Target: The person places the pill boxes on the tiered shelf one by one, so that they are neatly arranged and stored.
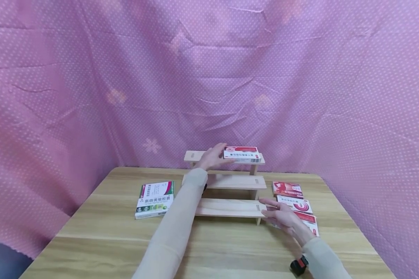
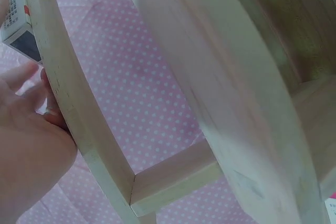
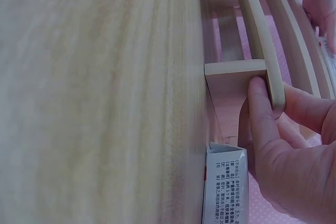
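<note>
A wooden three-step rack stands on the table. On its top step lies a red-and-white medicine box. My left hand holds the box's left end, thumb along the front and fingers toward the back. In the left wrist view the box's end shows beside that hand, at the step's edge. With my right hand I grip the right end of the lowest step. The right wrist view shows that hand's fingers on both sides of the board's end, one against the side support.
Left of the rack lie a green-and-white medicine box and a pink-and-green one. Three boxes lie to the right: a red one, a white one with pink arcs and a red-and-white one. Pink dotted cloth hangs behind.
</note>
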`<act>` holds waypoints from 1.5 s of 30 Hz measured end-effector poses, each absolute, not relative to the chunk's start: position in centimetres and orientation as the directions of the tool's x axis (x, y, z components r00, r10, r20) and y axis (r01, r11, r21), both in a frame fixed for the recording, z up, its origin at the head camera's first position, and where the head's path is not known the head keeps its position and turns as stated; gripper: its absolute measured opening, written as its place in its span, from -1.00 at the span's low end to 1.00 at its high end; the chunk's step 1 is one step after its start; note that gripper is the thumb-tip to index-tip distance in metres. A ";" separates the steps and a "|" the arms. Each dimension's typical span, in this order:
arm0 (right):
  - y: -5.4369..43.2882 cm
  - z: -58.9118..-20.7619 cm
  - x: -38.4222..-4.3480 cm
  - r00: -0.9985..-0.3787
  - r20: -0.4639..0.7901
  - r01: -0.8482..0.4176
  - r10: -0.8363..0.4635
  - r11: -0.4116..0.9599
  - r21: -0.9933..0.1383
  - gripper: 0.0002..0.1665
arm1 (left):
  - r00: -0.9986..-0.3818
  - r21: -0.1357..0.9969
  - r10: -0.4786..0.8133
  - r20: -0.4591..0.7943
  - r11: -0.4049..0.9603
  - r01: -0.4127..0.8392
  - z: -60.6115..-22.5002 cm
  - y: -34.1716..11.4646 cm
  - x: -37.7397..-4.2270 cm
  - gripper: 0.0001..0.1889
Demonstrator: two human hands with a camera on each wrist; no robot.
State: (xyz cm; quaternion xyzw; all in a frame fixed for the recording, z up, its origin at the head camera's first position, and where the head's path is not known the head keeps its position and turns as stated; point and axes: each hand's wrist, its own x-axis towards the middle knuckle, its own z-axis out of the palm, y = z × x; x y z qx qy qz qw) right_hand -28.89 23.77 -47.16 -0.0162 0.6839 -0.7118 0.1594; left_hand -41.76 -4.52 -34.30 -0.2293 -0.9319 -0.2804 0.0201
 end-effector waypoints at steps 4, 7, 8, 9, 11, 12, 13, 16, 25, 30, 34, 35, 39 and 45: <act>23.7 -47.3 -28.8 -0.949 -0.213 0.223 -0.231 -0.019 -0.975 -0.30 | -0.885 0.547 0.425 0.191 0.702 0.456 -34.9 -5.2 -41.7 -0.03; 23.7 -47.2 -28.8 -0.951 -0.203 0.211 -0.233 -0.010 -0.977 -0.31 | -0.893 0.641 0.404 0.199 0.635 0.430 -35.2 -5.9 -41.4 -0.03; 23.7 -47.2 -28.8 -0.952 -0.199 0.206 -0.234 -0.008 -0.978 -0.30 | -0.898 0.670 0.392 0.202 0.613 0.419 -35.3 -6.1 -41.2 -0.03; 23.6 -47.1 -28.8 -0.953 -0.195 0.203 -0.232 -0.011 -0.979 -0.31 | -0.901 0.699 0.382 0.205 0.587 0.408 -35.3 -6.3 -41.1 -0.06; 23.6 -47.1 -28.8 -0.953 -0.191 0.199 -0.237 -0.011 -0.980 -0.30 | -0.908 0.748 0.359 0.216 0.536 0.390 -35.5 -6.8 -40.8 -0.12; 23.6 -47.2 -28.8 -0.952 -0.189 0.197 -0.242 -0.012 -0.980 -0.30 | -0.910 0.767 0.351 0.222 0.512 0.385 -35.6 -7.1 -40.6 -0.17; 23.6 -47.2 -28.8 -0.951 -0.187 0.196 -0.246 -0.014 -0.981 -0.30 | -0.911 0.778 0.342 0.231 0.497 0.384 -35.7 -7.4 -40.4 -0.22; 23.4 -47.3 -28.7 -0.950 -0.177 0.189 -0.258 -0.021 -0.982 -0.29 | -0.915 0.814 0.310 0.258 0.440 0.379 -36.2 -8.5 -39.6 -0.38; 23.3 -47.4 -28.8 -0.951 -0.189 0.198 -0.246 -0.015 -0.980 -0.29 | -0.906 0.817 0.199 0.373 0.393 0.422 -37.1 -11.5 -38.0 -0.71; 23.5 -47.3 -28.7 -0.949 -0.207 0.217 -0.238 -0.015 -0.976 -0.30 | -0.897 0.791 0.258 0.360 0.425 0.440 -37.5 -13.3 -37.5 -0.75; 23.7 -47.1 -28.7 -0.949 -0.201 0.210 -0.244 -0.012 -0.978 -0.28 | -0.898 0.798 0.301 0.321 0.424 0.428 -37.8 -15.1 -36.8 -0.77; 23.7 -47.1 -28.8 -0.948 -0.201 0.209 -0.247 -0.010 -0.978 -0.28 | -0.902 0.810 0.305 0.305 0.416 0.414 -37.9 -15.5 -36.6 -0.77; 23.8 -46.9 -28.9 -0.945 -0.206 0.214 -0.253 -0.007 -0.977 -0.28 | -0.921 0.847 0.325 0.214 0.407 0.340 -38.3 -17.0 -35.8 -0.73; 23.8 -46.8 -28.9 -0.946 -0.216 0.222 -0.242 0.004 -0.975 -0.30 | -0.925 0.865 0.357 0.132 0.414 0.284 -39.0 -18.7 -34.9 -0.62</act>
